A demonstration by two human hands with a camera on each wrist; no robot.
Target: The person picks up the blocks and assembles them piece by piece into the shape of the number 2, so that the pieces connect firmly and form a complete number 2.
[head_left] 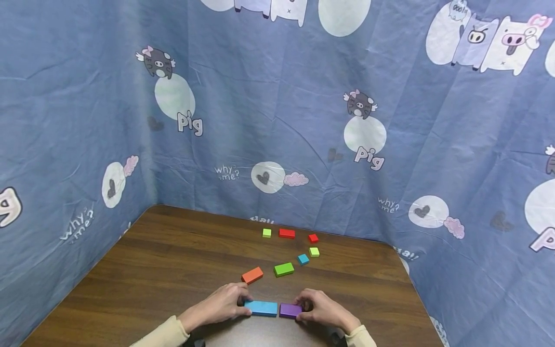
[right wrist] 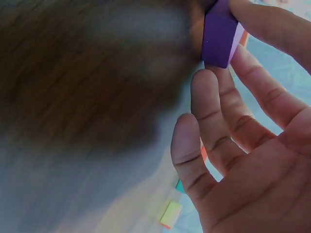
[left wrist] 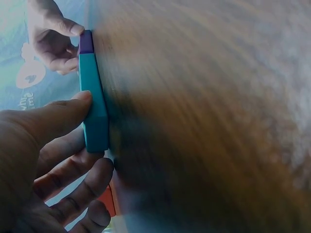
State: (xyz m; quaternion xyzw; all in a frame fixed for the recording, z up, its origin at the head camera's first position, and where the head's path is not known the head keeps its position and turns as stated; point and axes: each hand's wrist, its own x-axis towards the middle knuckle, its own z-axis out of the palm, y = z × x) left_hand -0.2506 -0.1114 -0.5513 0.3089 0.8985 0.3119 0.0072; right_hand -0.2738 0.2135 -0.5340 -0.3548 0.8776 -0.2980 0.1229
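A long blue block (head_left: pixel 261 308) lies on the wooden table near its front, and my left hand (head_left: pixel 223 304) pinches its left end between thumb and fingers. To its right is a shorter purple block (head_left: pixel 289 311), in line with it and with a narrow gap between their ends in the head view. My right hand (head_left: pixel 322 308) pinches the purple block's right end. In the left wrist view the blue block (left wrist: pixel 92 97) shows almost whole, with the thumb on one side. The right wrist view shows the purple block's (right wrist: pixel 219 39) end between thumb and fingers.
Just beyond my left hand lies an orange block (head_left: pixel 252 275), with a green block (head_left: pixel 284 269) to its right. Farther back are a small blue block (head_left: pixel 303 259), two small lime blocks (head_left: pixel 314 251), a red block (head_left: pixel 286 233) and a small red block (head_left: pixel 313 238). A patterned blue curtain (head_left: pixel 277 96) borders the table (head_left: pixel 173 250).
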